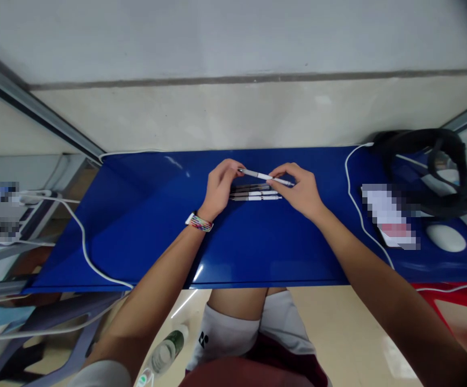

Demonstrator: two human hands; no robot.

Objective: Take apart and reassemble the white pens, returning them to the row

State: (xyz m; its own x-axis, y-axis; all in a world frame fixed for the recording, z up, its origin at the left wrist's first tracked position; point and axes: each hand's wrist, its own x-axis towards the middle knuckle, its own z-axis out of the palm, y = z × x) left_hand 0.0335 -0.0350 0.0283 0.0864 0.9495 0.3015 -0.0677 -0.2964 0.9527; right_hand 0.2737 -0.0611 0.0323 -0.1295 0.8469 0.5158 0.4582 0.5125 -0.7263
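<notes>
Between my two hands is a white and grey pen (259, 175), tilted slightly down to the right. My left hand (222, 183) pinches its grey end at the fingertips. Thumb and fingers of my right hand (296, 185) close on its white end. Just below it, several similar pens (257, 196) lie side by side on the blue table (152, 215). Their left ends are partly hidden behind my left hand. A patterned band (200, 221) circles my left wrist.
On the right lie a phone-like blurred object (389, 216), a white mouse (446, 237) and a black headset-like ring (430, 172). White cables (352, 199) cross both table sides. A wall (237, 118) stands behind. A plastic bottle (169, 349) is below the front edge.
</notes>
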